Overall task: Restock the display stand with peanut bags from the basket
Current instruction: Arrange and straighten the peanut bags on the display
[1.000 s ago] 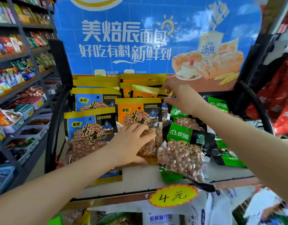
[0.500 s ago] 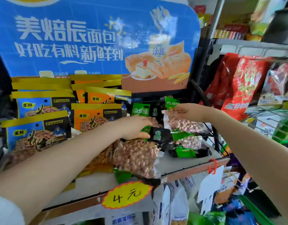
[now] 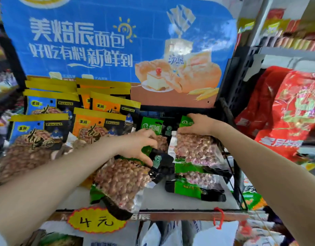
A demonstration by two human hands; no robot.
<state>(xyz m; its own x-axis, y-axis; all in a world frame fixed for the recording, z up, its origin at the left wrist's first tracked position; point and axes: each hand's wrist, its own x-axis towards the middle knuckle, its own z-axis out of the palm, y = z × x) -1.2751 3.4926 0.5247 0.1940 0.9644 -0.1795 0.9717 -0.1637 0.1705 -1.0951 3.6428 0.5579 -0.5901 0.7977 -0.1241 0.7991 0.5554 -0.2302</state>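
The display stand shelf point(image 3: 179, 201) carries rows of blue peanut bags point(image 3: 39, 130), orange peanut bags point(image 3: 98, 126) and clear green-topped peanut bags. My right hand point(image 3: 197, 124) grips the top of a green-topped peanut bag point(image 3: 195, 150) standing at the shelf's right, above two flat green bags point(image 3: 194, 185). My left hand point(image 3: 140, 144) presses on the top of the front green peanut bag point(image 3: 121, 180), which leans over the shelf's front edge, with another green bag point(image 3: 151, 126) just behind it. The basket is not in view.
A blue bread poster point(image 3: 117, 41) rises behind the shelf. A yellow "4元" price tag point(image 3: 96, 221) and a red hook point(image 3: 218, 217) hang at the front rail. Red bags point(image 3: 291, 112) hang on the right rack; white bags point(image 3: 170, 235) sit below.
The view has swung right and closer. My right hand went from the back orange bags to the right green bag; my left hand left the orange bag for the front green bag.
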